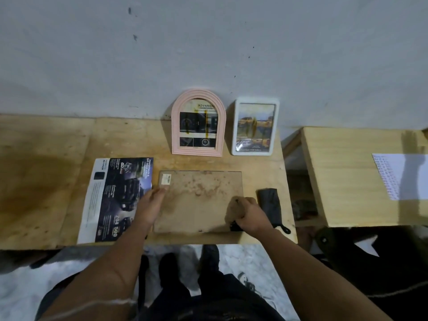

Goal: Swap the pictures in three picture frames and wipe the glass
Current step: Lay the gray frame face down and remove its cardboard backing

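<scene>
A large frame lies face down near the table's front edge, showing its stained brown backing board (201, 195) with a small white label at its top left corner. My left hand (151, 203) rests flat on the board's left edge, fingers stretched out. My right hand (249, 215) is closed into a fist around a brown flap (232, 208) at the board's lower right corner; a small black part (235, 227) shows under the fist. A printed car brochure page (115, 200) lies left of the board. An arched pink frame (198, 123) and a white frame (255, 126) lean upright against the wall, each with a picture inside.
A dark grey folded item with a strap loop (269, 206) lies just right of my right hand. The wooden table (46, 181) ends at a front edge close to my body. A second wooden surface (347, 177) to the right carries a white sheet (393, 174).
</scene>
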